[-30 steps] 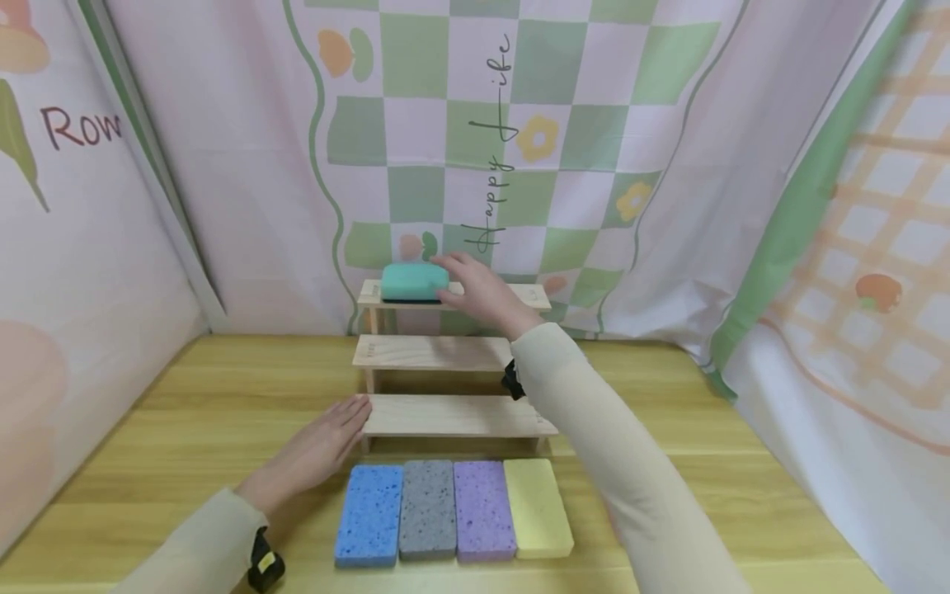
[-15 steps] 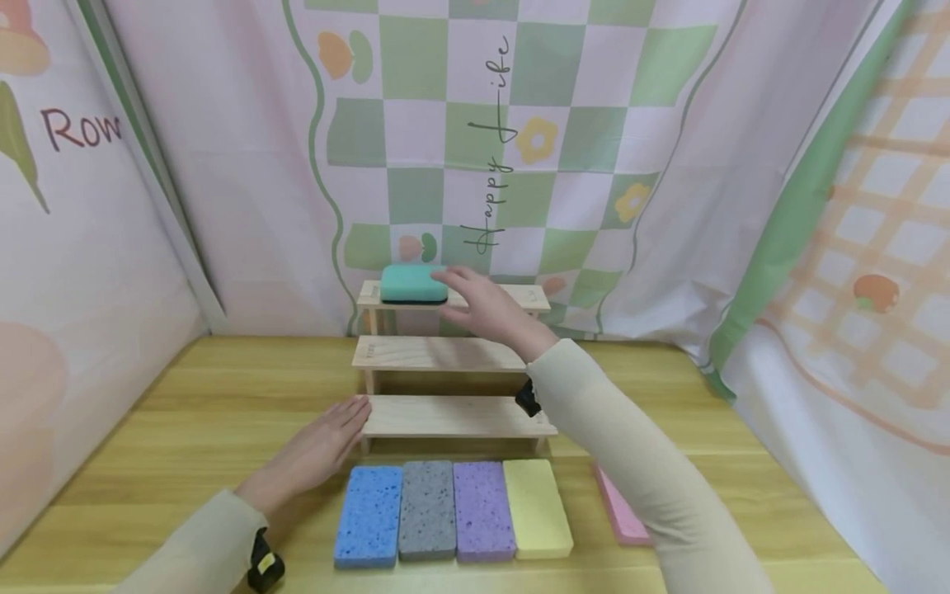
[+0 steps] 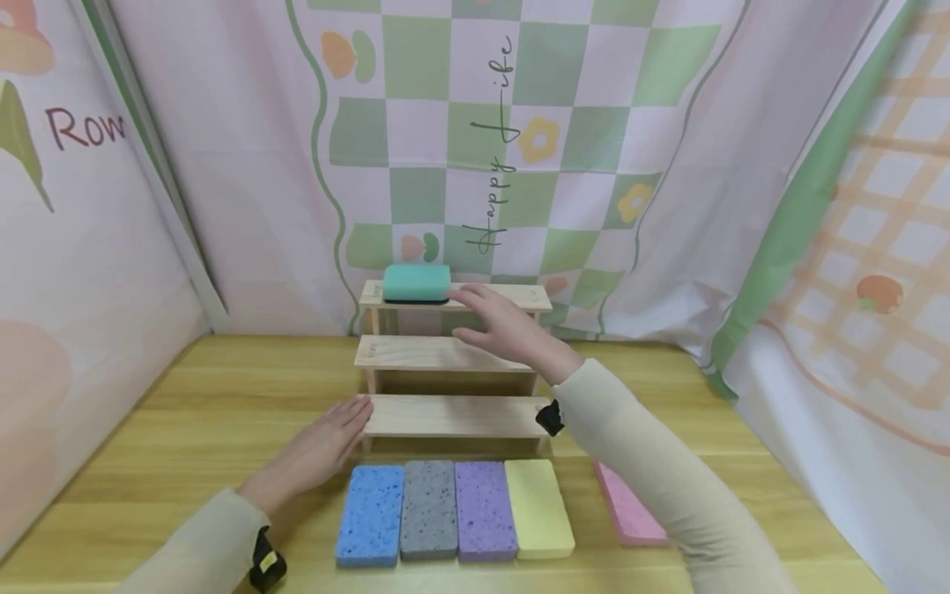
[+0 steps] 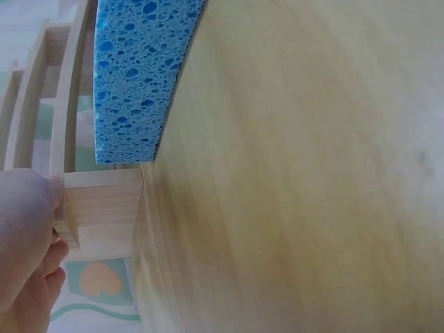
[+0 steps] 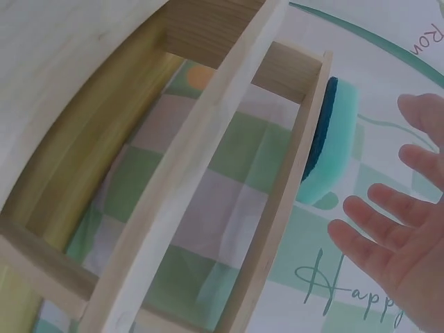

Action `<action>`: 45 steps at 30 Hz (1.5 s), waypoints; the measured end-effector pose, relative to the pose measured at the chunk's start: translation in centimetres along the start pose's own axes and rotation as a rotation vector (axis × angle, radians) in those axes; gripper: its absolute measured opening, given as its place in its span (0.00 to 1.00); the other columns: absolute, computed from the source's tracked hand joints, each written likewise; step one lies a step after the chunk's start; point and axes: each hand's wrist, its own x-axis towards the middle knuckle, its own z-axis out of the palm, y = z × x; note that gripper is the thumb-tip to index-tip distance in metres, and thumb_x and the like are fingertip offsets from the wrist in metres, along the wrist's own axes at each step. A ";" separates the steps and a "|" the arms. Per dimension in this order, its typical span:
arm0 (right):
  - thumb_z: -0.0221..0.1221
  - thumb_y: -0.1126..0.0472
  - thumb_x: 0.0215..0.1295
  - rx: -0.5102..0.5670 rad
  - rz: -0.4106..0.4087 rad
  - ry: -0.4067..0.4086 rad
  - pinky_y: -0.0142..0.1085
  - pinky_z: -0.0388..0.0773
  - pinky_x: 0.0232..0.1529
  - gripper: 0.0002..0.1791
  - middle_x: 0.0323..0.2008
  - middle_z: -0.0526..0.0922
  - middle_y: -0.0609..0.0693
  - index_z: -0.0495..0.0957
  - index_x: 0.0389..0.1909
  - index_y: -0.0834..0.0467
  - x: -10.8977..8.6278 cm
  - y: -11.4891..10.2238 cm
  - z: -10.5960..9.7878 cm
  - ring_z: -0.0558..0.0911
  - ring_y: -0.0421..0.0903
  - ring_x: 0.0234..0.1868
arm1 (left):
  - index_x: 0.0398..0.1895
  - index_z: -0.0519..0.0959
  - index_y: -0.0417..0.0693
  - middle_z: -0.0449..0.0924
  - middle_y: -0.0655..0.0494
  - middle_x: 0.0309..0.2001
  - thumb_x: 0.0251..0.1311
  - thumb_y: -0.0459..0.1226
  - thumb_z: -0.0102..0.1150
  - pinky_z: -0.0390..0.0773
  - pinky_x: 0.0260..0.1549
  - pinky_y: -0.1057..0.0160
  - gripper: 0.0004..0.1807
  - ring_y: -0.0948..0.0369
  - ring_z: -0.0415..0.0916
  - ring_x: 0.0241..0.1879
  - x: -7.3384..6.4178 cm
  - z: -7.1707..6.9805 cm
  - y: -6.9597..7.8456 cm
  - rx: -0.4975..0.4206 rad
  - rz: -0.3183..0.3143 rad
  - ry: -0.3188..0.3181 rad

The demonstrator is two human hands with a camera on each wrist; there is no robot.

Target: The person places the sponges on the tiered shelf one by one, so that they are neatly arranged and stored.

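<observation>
A three-tier wooden display stand (image 3: 453, 417) stands against the back curtain. My left hand (image 3: 319, 450) holds the left end of its lowest tier; in the left wrist view my thumb and curled fingers (image 4: 54, 260) are at that end. A teal sponge (image 3: 417, 282) with a dark underside lies on the left part of the top tier. My right hand (image 3: 512, 330) is just right of the sponge and lower, above the middle tier. In the right wrist view, the right fingers (image 5: 374, 243) are spread and extended, apart from the teal sponge (image 5: 340, 139).
Blue (image 3: 369, 516), grey (image 3: 429, 510), purple (image 3: 486, 510) and yellow (image 3: 539, 507) sponges lie side by side on the wood-grain table (image 3: 185, 429) in front of the stand. Farther right, a pink sponge (image 3: 627, 507) lies partly under my right sleeve. Patterned curtains (image 3: 252, 165) enclose the back and sides.
My right hand has let go of the teal sponge and drawn back down and to the right. The pink sponge has come into view. The left hand has stayed put.
</observation>
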 end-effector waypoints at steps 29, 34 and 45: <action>0.59 0.55 0.62 0.133 0.035 0.027 0.52 0.63 0.60 0.33 0.65 0.61 0.55 0.61 0.66 0.56 -7.3 2.6 -1.7 0.64 0.53 0.62 | 0.60 0.64 0.27 0.62 0.34 0.62 0.64 0.32 0.50 0.60 0.60 0.46 0.24 0.43 0.59 0.61 0.0 0.2 -0.2 0.015 0.010 -0.007; 0.60 0.55 0.61 0.130 0.037 0.065 0.54 0.60 0.61 0.32 0.64 0.63 0.59 0.63 0.65 0.59 -8.5 3.5 -1.8 0.63 0.56 0.63 | 0.60 0.64 0.27 0.62 0.34 0.61 0.64 0.32 0.50 0.60 0.60 0.46 0.24 0.43 0.59 0.61 0.0 0.1 -0.2 0.011 0.006 -0.010; 0.61 0.57 0.60 0.191 0.097 0.102 0.54 0.66 0.56 0.31 0.61 0.66 0.60 0.64 0.63 0.60 -11.4 5.3 -1.8 0.66 0.58 0.60 | 0.61 0.64 0.27 0.61 0.34 0.62 0.65 0.33 0.49 0.60 0.60 0.47 0.24 0.43 0.59 0.62 0.1 0.2 -0.2 0.015 0.005 -0.020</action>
